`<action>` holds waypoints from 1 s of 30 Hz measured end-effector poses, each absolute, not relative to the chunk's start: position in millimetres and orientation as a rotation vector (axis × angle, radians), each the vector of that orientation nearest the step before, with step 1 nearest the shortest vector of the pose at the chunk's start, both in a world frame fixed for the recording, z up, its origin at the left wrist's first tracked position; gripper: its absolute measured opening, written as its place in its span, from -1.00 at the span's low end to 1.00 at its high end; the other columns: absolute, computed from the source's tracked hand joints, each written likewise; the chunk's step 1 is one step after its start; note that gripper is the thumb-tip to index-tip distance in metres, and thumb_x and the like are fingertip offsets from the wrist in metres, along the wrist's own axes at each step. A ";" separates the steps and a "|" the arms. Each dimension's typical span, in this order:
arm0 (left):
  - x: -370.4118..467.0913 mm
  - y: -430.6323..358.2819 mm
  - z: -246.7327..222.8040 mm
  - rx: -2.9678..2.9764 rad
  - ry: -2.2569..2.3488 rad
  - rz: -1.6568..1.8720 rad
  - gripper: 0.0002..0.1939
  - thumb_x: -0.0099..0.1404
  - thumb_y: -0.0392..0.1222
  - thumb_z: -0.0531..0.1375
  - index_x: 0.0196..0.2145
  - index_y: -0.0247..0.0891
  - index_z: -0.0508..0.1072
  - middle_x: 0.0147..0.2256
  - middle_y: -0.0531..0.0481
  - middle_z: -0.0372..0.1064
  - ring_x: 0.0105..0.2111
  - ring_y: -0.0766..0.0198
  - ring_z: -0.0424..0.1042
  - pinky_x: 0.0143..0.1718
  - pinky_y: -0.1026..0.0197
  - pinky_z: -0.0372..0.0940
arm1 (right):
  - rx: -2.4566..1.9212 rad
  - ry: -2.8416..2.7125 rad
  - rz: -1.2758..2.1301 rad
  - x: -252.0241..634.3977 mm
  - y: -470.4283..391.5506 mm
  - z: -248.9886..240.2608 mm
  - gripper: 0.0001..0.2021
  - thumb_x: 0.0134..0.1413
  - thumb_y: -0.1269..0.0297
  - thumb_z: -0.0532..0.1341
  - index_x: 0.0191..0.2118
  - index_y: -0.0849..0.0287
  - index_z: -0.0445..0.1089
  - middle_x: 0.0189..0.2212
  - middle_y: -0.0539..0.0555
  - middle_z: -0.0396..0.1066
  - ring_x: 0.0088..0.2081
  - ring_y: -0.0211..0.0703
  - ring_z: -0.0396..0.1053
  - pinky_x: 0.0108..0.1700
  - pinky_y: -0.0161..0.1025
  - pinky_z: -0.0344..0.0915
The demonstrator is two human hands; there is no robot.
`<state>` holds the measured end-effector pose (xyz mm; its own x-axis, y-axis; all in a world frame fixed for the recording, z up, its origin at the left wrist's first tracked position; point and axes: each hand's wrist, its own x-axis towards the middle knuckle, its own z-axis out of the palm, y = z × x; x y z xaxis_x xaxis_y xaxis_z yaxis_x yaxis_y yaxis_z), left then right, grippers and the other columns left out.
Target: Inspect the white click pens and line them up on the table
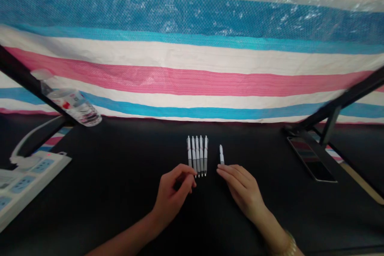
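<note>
Several white pens (197,154) with grey grips lie side by side in a row on the black table, tips toward me. My left hand (177,188) is at the near end of the row, its fingers curled and its thumb close to the index finger. Those fingers cover the tip of the leftmost pen; whether they grip it is hidden. A separate white pen (221,154) lies a little to the right of the row. My right hand (241,186) has its fingers closed together on the near end of this pen, hiding its tip.
A white power strip (57,165) with a plugged-in cable is at the left. Behind it a clear plastic bottle (76,106) leans by a black frame bar. A phone (312,160) lies at the right near another bar (336,106). A striped sheet (192,82) hangs behind the table (120,192).
</note>
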<state>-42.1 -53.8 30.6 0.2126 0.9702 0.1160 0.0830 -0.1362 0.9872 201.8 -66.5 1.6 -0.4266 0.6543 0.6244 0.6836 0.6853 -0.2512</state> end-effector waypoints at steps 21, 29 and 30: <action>-28.3 -83.1 2.2 1.185 0.901 0.992 -0.40 0.41 0.25 0.04 -0.44 -0.33 0.52 -0.63 0.08 0.19 -0.63 0.39 0.17 -0.60 0.33 0.05 | -0.791 -1.130 1.346 184.7 -90.2 -6.7 -0.94 0.32 0.31 0.24 -0.19 0.12 0.33 -0.44 0.02 0.52 -0.53 -0.27 0.47 -0.50 -0.38 0.35; -36.6 -85.1 -10.5 1.215 0.972 1.238 -0.50 0.40 0.11 0.12 -0.56 -0.29 0.45 -0.62 0.05 0.23 -0.63 0.37 0.18 -0.61 0.30 0.08 | -0.857 -1.129 1.384 184.1 -95.8 -4.4 -0.90 0.28 0.24 0.28 -0.19 0.15 0.43 -0.49 0.05 0.54 -0.55 -0.25 0.48 -0.51 -0.38 0.36; -37.0 -85.9 -13.6 1.208 0.987 1.261 -0.50 0.39 0.10 0.13 -0.57 -0.29 0.45 -0.63 0.05 0.23 -0.64 0.37 0.17 -0.62 0.30 0.08 | -0.852 -1.127 1.382 183.6 -95.6 -4.7 -0.89 0.28 0.23 0.28 -0.19 0.14 0.43 -0.49 0.06 0.55 -0.56 -0.24 0.48 -0.52 -0.38 0.36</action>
<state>-37.0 -85.9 -13.6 0.0944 0.9913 0.0917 -0.1494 -0.0769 0.9858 183.6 -95.6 -4.7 -0.1357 0.9853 0.1036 -0.2999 0.0588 -0.9522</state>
